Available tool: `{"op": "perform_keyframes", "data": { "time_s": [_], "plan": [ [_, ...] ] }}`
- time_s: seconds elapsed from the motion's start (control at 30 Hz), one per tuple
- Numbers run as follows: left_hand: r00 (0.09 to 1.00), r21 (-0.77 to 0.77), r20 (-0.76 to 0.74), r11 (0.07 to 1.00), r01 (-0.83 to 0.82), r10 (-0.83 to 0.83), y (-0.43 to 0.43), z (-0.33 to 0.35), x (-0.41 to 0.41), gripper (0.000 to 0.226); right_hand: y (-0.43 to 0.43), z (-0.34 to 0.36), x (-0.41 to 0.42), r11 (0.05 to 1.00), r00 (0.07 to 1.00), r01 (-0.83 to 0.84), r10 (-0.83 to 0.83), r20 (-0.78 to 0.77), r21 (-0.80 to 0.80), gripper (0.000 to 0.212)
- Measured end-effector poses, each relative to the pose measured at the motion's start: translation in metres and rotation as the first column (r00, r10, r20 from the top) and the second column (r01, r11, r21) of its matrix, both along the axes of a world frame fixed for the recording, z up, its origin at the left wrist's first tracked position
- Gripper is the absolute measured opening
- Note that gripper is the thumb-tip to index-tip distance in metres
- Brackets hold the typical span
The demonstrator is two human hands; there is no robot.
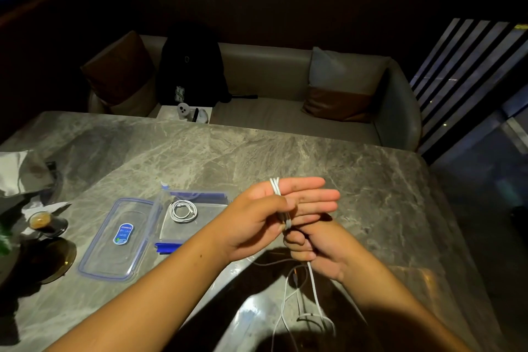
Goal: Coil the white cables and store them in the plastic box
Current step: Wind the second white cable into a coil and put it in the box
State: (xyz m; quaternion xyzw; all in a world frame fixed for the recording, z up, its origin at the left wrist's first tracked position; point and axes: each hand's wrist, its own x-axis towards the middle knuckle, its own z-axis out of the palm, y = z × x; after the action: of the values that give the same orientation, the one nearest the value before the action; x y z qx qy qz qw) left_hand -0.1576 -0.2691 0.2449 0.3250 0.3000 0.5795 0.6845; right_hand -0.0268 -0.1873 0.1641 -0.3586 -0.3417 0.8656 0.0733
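Our left hand (265, 214) holds its fingers straight with the cable (275, 186) wound round them in several loops, the thumb pinning the turns. Just below it, our right hand (317, 248) grips the loose run in curled fingers. The cable is thin and white, its slack trailing down toward us from the right hand, and a finished coil (183, 211) lies in the open box (200, 230) on the table (285, 151), left of both hands. Beside the box lies its lid (100, 254), with a blue oval label (123, 234) whose writing we cannot read.
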Motion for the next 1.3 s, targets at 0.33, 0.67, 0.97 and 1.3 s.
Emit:
{"op": "perform_keyframes", "data": {
  "time_s": [0.33,0.67,0.97,1.3],
  "plan": [
    [0.997,-0.035,0.063,0.998,-0.05,0.053,0.003,-0.009,-0.005,0.045,-0.021,0.021,0.001,0.981,0.99,-0.111,0.095,0.105,0.161,0.027],
    [0.98,-0.127,0.14,0.984,-0.126,0.143,0.005,-0.025,-0.015,0.043,-0.048,0.061,0.014,0.693,0.931,-0.364,0.253,0.263,0.622,0.024],
    [0.993,-0.214,0.023,0.971,-0.109,0.116,-0.002,-0.048,-0.022,0.043,-0.048,0.094,0.037,0.716,0.943,-0.332,0.241,0.229,0.614,0.017],
    [1.0,-0.239,0.012,0.971,0.002,0.001,-0.001,-0.05,-0.005,0.042,-0.032,0.122,0.052,0.735,0.994,-0.091,0.029,0.103,0.672,0.015]
  ]
}}
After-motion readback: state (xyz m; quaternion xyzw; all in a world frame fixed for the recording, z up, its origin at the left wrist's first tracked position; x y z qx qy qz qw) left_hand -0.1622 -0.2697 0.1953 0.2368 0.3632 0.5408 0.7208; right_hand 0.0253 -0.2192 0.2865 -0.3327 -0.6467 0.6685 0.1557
